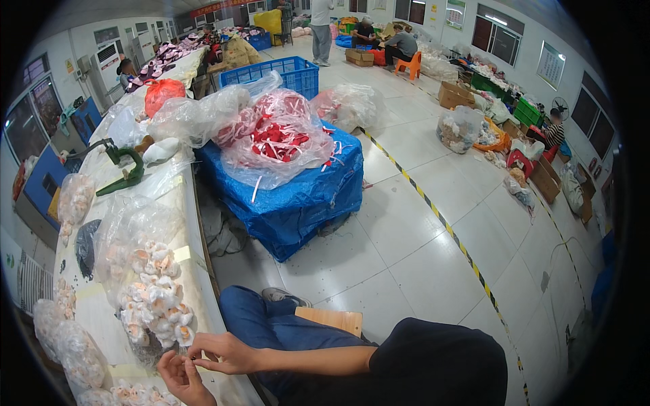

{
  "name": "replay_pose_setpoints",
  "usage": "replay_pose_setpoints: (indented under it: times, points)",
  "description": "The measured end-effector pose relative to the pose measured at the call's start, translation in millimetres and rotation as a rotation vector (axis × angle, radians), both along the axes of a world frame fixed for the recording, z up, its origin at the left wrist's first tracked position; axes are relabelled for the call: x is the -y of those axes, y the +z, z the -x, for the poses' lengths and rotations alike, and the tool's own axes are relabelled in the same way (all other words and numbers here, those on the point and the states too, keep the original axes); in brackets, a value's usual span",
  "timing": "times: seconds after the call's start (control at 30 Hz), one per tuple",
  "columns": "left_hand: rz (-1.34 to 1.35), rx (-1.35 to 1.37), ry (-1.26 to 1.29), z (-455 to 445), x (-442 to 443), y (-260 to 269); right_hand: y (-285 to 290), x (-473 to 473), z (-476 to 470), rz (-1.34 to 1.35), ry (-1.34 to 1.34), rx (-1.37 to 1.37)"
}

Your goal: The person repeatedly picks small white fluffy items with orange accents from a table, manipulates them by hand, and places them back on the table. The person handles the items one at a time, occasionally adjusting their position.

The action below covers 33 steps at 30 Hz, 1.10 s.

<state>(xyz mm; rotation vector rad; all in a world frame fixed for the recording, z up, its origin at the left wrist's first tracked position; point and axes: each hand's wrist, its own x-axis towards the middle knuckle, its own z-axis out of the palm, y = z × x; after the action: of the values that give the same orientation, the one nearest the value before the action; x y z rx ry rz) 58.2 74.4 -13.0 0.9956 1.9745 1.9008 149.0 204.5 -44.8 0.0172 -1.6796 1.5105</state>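
Over the edge of the long table (228, 388), my left hand (182, 378) and my right hand (226, 353) meet at the fingertips. Between them is a small dark piece (193, 359), pinched by both hands; its exact kind is too small to tell. Just beyond my fingers lies a pile of white and orange plush pieces (162, 304), spilling from a clear plastic bag (137, 218). A greyish heap of tiny parts (150, 352) sits at the near end of that pile, partly hidden by my hands.
More bagged plush pieces (81, 355) line the table's left side. A green curved tool (127, 177) stands farther up. Ahead, a blue tarp-covered stack (304, 198) bears red ribboned pieces (279, 139). A wooden stool (332, 320) is beside my leg. Several people work farther back.
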Motion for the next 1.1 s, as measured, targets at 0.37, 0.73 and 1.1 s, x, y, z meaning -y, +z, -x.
replay_pose_setpoints:
  times: [0.37,0.73,1.1]
  points:
    - [0.01,-0.035,0.022,-1.0,-1.3,-0.6,-4.5,0.7,2.9,-0.002,-0.021,0.007]
    - [0.012,0.004,0.012,-2.8,-3.1,-0.9,-6.6,1.0,4.4,-0.022,-0.006,-0.011]
    - [-0.021,-0.005,-0.006,-0.8,-0.8,-5.3,-7.6,0.9,4.9,0.126,0.042,-0.004]
